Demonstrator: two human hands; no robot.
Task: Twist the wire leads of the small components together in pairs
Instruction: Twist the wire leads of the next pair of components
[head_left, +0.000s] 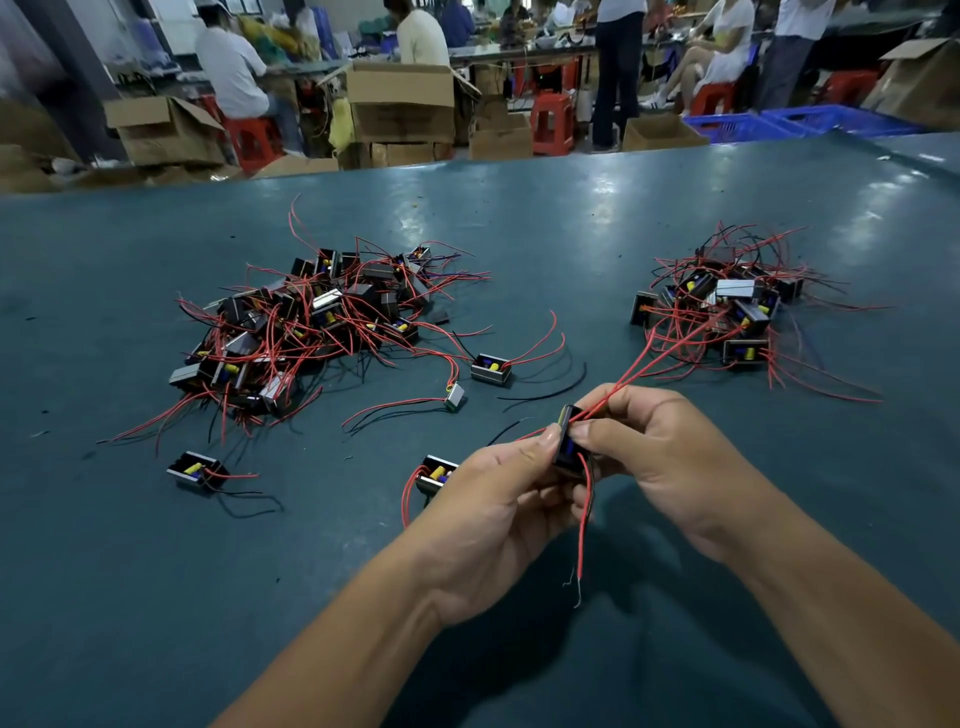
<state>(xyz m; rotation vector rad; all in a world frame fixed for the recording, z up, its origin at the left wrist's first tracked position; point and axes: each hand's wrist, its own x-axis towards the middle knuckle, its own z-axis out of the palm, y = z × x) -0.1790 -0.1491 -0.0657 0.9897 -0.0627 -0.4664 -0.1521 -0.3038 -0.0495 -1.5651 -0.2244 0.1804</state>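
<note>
A small black box-shaped component (565, 441) with blue and yellow parts inside is held above the table between both hands. My left hand (498, 499) grips its near side, thumb on top. My right hand (660, 447) pinches the component's top and the red leads (631, 371) that run up and to the right. Another red lead (583, 525) hangs down from the component, its bare tip frayed. A second component (434, 473) lies on the table just behind my left hand, partly hidden by it.
A large heap of components with red and black leads (306, 322) lies at the left of the dark green table (156, 597). A smaller heap (727, 306) lies at the right. Loose components (196, 470) (491, 368) (455, 397) lie between. People, cartons and red stools are beyond the table.
</note>
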